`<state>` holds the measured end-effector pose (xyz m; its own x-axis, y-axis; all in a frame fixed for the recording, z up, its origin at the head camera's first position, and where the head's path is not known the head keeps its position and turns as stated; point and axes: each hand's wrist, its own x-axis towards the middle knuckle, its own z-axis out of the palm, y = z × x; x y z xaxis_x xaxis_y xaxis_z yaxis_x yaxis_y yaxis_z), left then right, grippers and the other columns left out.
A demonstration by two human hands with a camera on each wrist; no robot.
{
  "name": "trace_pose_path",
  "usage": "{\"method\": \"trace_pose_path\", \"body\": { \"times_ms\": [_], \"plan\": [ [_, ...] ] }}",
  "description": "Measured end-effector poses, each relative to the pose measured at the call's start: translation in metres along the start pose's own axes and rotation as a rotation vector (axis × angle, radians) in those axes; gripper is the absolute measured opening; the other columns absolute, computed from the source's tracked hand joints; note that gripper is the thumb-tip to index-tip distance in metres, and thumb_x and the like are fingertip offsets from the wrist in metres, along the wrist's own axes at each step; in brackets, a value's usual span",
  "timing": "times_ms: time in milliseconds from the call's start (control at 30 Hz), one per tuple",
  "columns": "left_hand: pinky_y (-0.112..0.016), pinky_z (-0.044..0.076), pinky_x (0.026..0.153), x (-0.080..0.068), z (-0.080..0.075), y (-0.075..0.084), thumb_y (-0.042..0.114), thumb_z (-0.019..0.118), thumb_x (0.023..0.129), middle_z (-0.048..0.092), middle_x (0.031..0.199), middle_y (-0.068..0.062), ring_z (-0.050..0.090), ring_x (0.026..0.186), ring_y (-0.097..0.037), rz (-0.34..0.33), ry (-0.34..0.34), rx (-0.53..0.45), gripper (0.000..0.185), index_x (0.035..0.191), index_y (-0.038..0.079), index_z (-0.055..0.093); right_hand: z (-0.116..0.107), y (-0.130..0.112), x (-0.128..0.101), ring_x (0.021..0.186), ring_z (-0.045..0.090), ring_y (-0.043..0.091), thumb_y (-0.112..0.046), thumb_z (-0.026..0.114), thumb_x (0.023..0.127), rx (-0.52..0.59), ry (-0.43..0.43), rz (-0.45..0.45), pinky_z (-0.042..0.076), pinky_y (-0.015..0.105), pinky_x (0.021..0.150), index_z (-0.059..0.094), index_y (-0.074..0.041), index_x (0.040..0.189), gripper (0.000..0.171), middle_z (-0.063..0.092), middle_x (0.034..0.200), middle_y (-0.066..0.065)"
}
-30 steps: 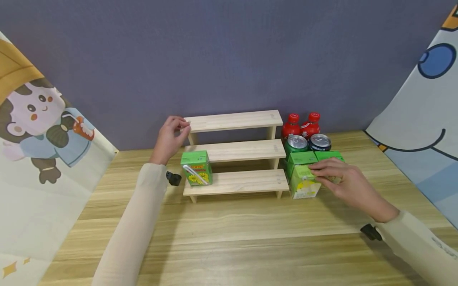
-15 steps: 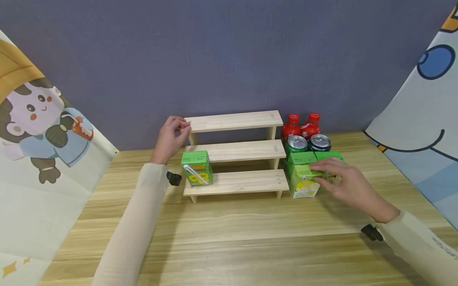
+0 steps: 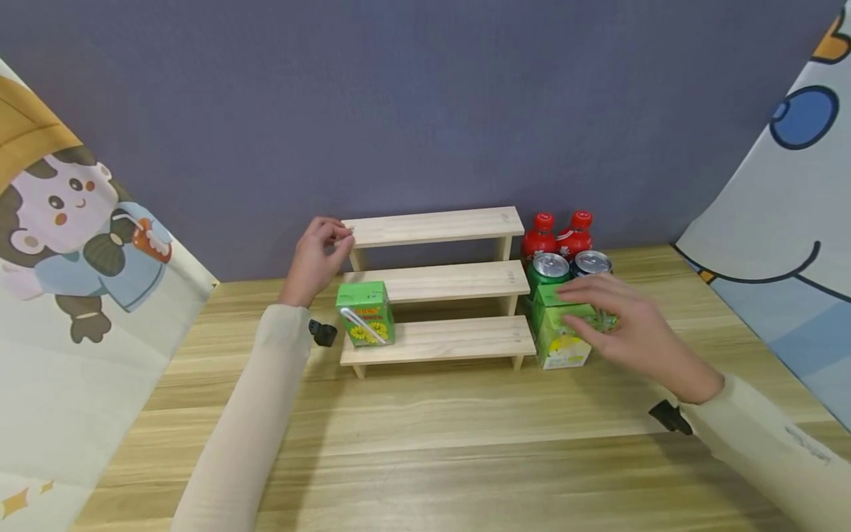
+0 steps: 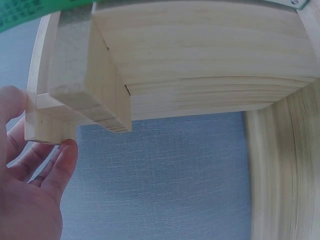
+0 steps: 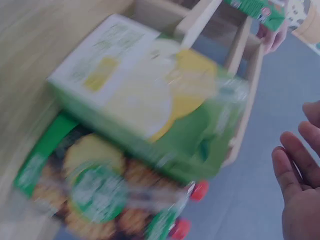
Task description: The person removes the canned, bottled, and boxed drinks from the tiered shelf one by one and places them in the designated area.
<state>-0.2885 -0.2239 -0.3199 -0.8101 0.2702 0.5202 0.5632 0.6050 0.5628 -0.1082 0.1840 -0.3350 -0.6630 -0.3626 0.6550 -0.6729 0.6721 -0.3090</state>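
At the left end of a three-step wooden rack (image 3: 435, 284), my left hand (image 3: 318, 255) holds the top board between thumb and fingers. The left wrist view shows that hand (image 4: 37, 170) around the rack's corner (image 4: 47, 122). My right hand (image 3: 628, 325) hovers over the drink cartons with fingers loosely spread and nothing between them. Below it stands a pale green carton with yellow fruit (image 3: 565, 347). The right wrist view, blurred, shows the fingers (image 5: 290, 170) apart from this carton (image 5: 150, 95) and from a snack-printed box (image 5: 95, 180) beside it.
A green carton with yellow flowers and a straw (image 3: 364, 316) stands on the bottom step's left end. Right of the rack are a green can (image 3: 549, 267), a dark can (image 3: 592, 263) and two red-capped bottles (image 3: 540, 238). A grey-blue wall (image 3: 425, 111) stands behind.
My right hand, earlier with its fingertips at the pale green carton's top, has opened wider and moved slightly left and up. My left hand stays at the rack.
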Motion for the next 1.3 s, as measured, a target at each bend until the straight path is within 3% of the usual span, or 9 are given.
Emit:
{"method": "trace_pose_path", "body": {
  "times_ms": [200,533,1000,1300],
  "plan": [
    [-0.030,0.042,0.081,0.000,0.000,-0.003,0.028,0.054,0.084,0.045,0.106,0.002,0.048,0.091,-0.015,-0.006,-0.005,-0.001,0.022,0.090,0.008,0.059,0.017,-0.019,0.021,0.100,0.048,0.015,-0.005,0.073,0.064,0.113,-0.007,-0.079,0.036,0.020,0.086,0.063,-0.015,0.101,0.039,0.056,0.106,-0.001],
    [-0.033,0.043,0.081,0.000,0.000,-0.003,0.030,0.053,0.084,0.045,0.106,0.002,0.048,0.091,-0.015,-0.003,-0.009,0.001,0.022,0.089,0.009,0.059,0.043,-0.045,0.060,0.103,0.045,0.011,-0.015,0.068,0.073,0.171,-0.046,-0.158,0.039,0.023,0.082,0.061,-0.018,0.105,0.033,0.052,0.111,-0.004],
    [-0.026,0.041,0.081,-0.001,-0.001,-0.002,0.032,0.053,0.084,0.044,0.106,0.003,0.047,0.092,-0.013,-0.003,-0.010,0.004,0.024,0.091,0.010,0.059,0.079,-0.077,0.097,0.102,0.042,0.008,-0.024,0.065,0.076,0.228,-0.134,-0.213,0.040,0.023,0.080,0.060,-0.016,0.104,0.030,0.049,0.113,-0.007],
    [-0.026,0.041,0.082,-0.001,-0.002,-0.001,0.033,0.053,0.084,0.044,0.106,0.004,0.047,0.092,-0.012,-0.008,-0.007,0.020,0.024,0.090,0.011,0.059,0.112,-0.100,0.114,0.109,0.036,0.006,-0.023,0.066,0.076,0.169,-0.251,-0.165,0.036,0.020,0.087,0.058,-0.015,0.107,0.033,0.046,0.117,-0.001]
  ]
}}
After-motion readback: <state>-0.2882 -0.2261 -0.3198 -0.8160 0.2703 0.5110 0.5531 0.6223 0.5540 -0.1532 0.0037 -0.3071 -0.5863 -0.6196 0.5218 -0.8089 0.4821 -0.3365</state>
